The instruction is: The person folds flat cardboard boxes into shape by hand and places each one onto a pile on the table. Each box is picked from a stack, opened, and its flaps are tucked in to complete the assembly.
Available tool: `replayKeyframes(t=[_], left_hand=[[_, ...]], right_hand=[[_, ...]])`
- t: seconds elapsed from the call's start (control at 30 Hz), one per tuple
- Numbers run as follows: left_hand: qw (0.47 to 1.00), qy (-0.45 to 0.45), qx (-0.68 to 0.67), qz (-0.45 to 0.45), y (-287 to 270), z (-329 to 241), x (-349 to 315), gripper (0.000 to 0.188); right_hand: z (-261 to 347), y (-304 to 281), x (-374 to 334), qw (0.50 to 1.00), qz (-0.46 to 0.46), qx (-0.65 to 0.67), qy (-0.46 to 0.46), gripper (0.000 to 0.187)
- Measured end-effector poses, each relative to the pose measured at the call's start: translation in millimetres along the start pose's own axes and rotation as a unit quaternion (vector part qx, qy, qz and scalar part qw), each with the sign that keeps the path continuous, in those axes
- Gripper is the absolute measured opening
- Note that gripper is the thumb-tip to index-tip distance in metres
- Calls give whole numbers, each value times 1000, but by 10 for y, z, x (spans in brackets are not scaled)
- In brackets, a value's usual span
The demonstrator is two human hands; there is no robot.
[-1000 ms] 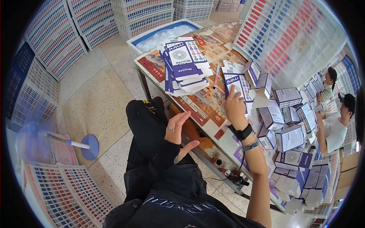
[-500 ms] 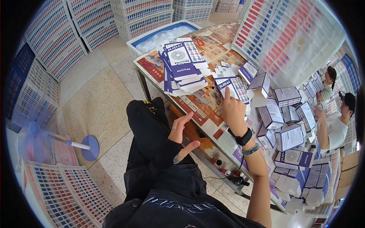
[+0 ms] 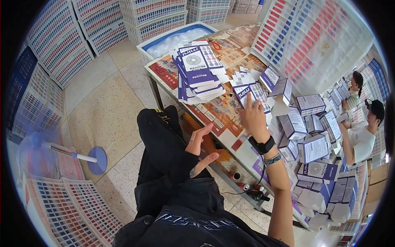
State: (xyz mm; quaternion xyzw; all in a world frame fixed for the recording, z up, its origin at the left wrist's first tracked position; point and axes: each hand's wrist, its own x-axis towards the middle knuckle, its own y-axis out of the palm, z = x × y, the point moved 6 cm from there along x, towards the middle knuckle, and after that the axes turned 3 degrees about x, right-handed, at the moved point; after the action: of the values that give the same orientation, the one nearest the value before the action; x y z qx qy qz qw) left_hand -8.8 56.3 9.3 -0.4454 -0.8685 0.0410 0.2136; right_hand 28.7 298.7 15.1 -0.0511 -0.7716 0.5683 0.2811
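Note:
My right hand (image 3: 256, 120), with a dark watch and a bracelet at the wrist, reaches over the table with its fingers stretched out. The index fingertip rests on a flat purple-and-white carton (image 3: 243, 92), one of several lying overlapped there. Over my lap, beside the table edge, my left hand (image 3: 199, 146) is open, thumb and fingers apart, holding nothing. To the left of the right hand lies a stack of flattened cartons (image 3: 193, 61). Folded-up cartons (image 3: 314, 149) of the same colours crowd the table to the right of that hand.
Two people (image 3: 362, 131) are at the far right. A tall slatted crate (image 3: 284, 33) stands on the table's far side, with a blue-lined bin (image 3: 144, 51) beyond the left corner. Stacked crates (image 3: 57, 37) line the left. A purple fan (image 3: 35, 142) is spinning; bottles (image 3: 253, 193) stand below the table.
My right hand has drawn back slightly toward me and its other fingers have spread out beside the index finger. My left hand has moved slightly to the right, still open.

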Motion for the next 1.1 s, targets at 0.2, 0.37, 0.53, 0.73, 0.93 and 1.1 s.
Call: replayKeyframes(t=[0.2,0.37,0.53,0.73,0.93,1.1], left_hand=[[1000,3,-5,-2,18,-28,10,79],[986,-47,-158,31,32,68,6,93],[886,128,-446,-12,-116,-257,58,132],[760,208,-616,-2,113,-126,-65,155],[861,178,-458,132,76,-80,-116,146],[903,147,-352,197,35,-22,-55,141]], right_hand=[[-94,-59,53,995,-15,101,-11,65],[-63,-962,53,985,-23,168,33,59],[1042,-1971,-822,887,-49,361,-284,67],[1127,-1894,-670,860,0,448,-243,95],[988,-1829,-496,862,8,465,-199,97],[907,-1543,-382,623,128,766,-96,79]])
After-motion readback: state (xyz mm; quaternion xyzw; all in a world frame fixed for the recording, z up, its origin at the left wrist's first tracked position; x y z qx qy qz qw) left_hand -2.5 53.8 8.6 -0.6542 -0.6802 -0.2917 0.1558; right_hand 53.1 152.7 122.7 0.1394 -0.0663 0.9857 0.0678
